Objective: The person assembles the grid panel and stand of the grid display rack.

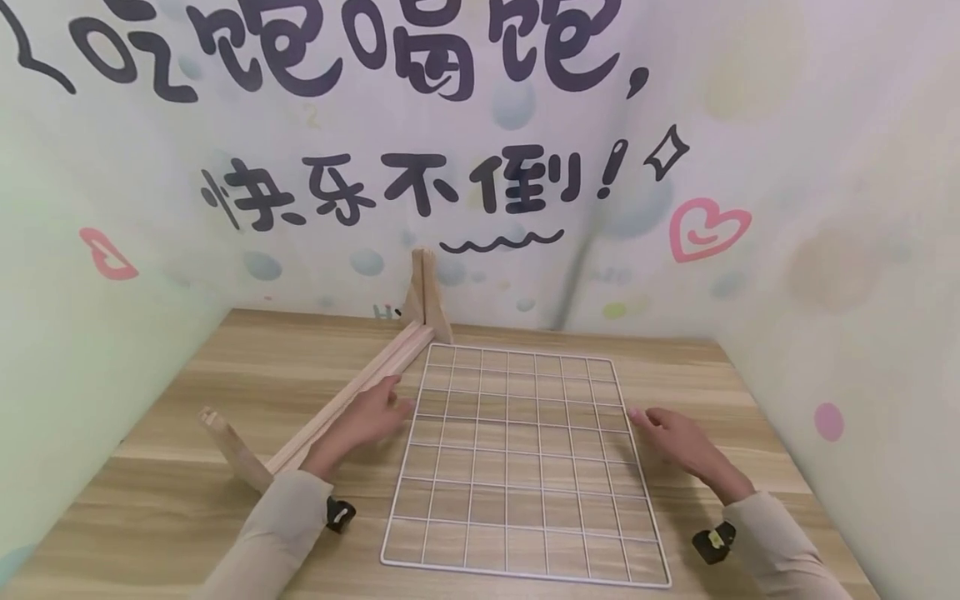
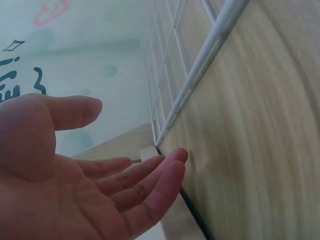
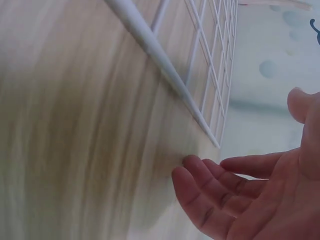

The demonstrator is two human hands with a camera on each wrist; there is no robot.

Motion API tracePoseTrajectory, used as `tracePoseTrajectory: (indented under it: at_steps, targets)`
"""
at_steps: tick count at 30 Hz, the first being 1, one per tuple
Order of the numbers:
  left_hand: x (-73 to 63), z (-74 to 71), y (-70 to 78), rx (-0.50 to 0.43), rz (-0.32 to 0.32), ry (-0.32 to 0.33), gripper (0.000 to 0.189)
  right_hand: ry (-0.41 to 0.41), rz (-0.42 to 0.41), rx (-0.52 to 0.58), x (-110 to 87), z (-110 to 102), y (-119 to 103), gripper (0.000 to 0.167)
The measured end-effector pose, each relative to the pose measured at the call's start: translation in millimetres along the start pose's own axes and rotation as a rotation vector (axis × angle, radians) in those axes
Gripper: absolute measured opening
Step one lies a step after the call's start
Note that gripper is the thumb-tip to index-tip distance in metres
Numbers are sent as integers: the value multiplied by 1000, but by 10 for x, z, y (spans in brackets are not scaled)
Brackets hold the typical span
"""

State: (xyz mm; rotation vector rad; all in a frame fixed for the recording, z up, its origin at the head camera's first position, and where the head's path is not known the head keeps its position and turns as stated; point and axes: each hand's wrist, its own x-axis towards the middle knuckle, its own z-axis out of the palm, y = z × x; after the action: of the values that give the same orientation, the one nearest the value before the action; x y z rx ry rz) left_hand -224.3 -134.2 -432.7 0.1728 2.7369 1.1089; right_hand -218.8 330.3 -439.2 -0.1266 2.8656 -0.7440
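A white wire grid panel (image 1: 507,452) lies on the wood-grain table between my two hands. Beside its left edge is my left hand (image 1: 367,417), thumb apart from loosely bent fingers; the left wrist view shows the palm (image 2: 75,185) holding nothing. My right hand (image 1: 678,437) hovers by the right edge, its fingertips close to the wire. Nothing is in that palm (image 3: 275,205) in the right wrist view. Behind my left hand lies a wooden frame: a long bar (image 1: 360,387) with an end piece (image 1: 236,450) near me and another end piece (image 1: 425,292) at the back. My left forearm partly hides the bar.
The table (image 1: 187,375) meets a printed back wall (image 1: 480,283) with dark lettering, and side walls (image 1: 847,333) stand left and right. Black wrist devices (image 1: 712,543) sit at both sleeve cuffs.
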Motion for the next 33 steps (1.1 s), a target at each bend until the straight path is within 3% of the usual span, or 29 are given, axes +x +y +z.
tracePoseTrajectory:
  at_steps: [9,13,22,28,33]
  targets:
    - [86,114,-59,-23,-63,19,65,-107,94,226,42,59,-104,65]
    - [94,140,-41,-15,-65,32,64,-122,103,271,52,78,-141,67]
    - [128,179,70,-87,-118,-2,54,-108,112,239,97,115,-145,59]
    - [154,212,65,-22,-160,4,37,-70,22,171,128,179,-85,29]
    - [199,273,22,31,-135,35,36,-5,-41,112,109,234,-59,13]
